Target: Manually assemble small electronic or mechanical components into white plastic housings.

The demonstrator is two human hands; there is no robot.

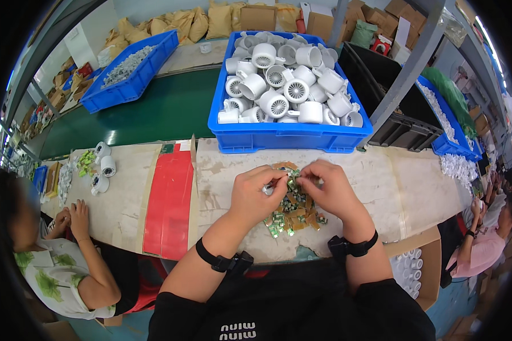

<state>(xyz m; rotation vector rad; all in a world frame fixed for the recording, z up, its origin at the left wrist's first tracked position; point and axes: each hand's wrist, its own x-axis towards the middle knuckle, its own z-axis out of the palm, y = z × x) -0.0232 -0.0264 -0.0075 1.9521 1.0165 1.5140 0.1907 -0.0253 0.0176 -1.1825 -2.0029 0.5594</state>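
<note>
My left hand (257, 192) and my right hand (326, 186) meet over a pile of small green circuit boards (280, 223) on the worktable. Both hands are closed, thumbs and fingertips pinched close together. A tiny whitish bit shows by the left fingertips, but what either hand grips is too small to make out. Mixed in with the boards lie brown flat pieces (312, 220). Beyond my hands stands a blue crate (290, 138) heaped with white plastic cup-shaped housings (296, 91), several with slotted round ends.
A red sheet (168, 199) lies to my left, near a co-worker seated with white housings (107, 166). Behind runs a green conveyor belt (182, 108) with another blue crate (132, 68). A black crate (407, 116) and grey post stand right; a cardboard box (431, 267) sits below.
</note>
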